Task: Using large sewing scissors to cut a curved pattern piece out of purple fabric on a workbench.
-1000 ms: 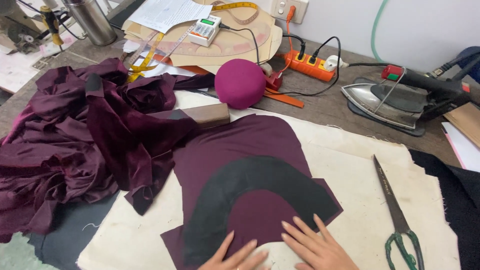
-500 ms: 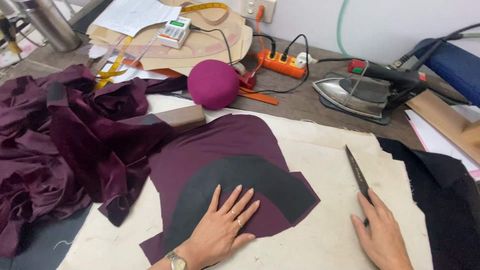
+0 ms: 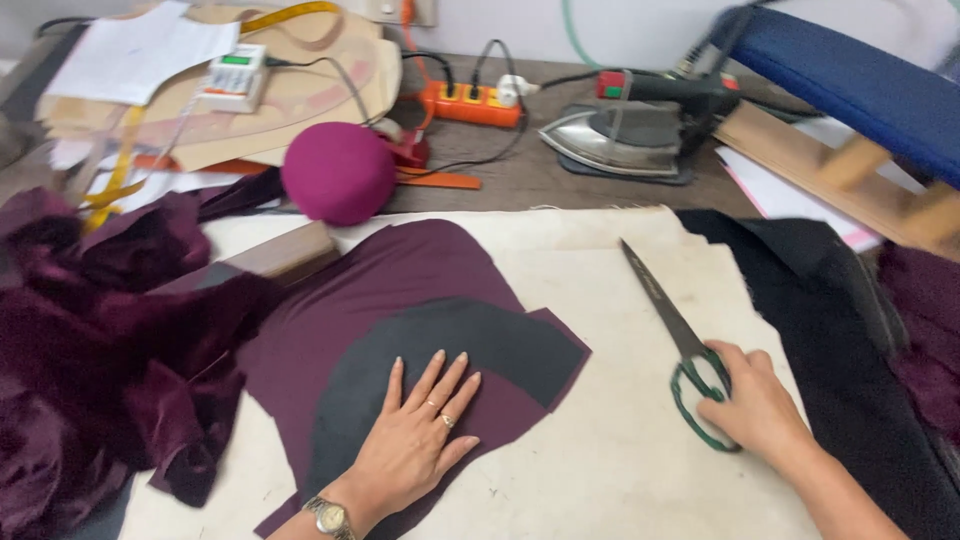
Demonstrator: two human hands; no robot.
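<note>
Left hand pins fabric, right takes scissors.
My left hand (image 3: 415, 440) lies flat, fingers spread, steadying the dark curved piece (image 3: 450, 350) on plum fabric (image 3: 380, 275); right hand (image 3: 757, 405) at 3 o'clock curls around the green-handled scissors (image 3: 680, 345).

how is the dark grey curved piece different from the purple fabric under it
The dark grey curved piece is an arch-shaped band, while the purple fabric is a broad, rounded panel. The grey piece is smaller and lies on top; the purple fabric spreads out beyond it on the cream cloth. The left hand presses across the grey piece's inner edge, over both. Both lie flat, away from the right hand at the scissors.
</note>
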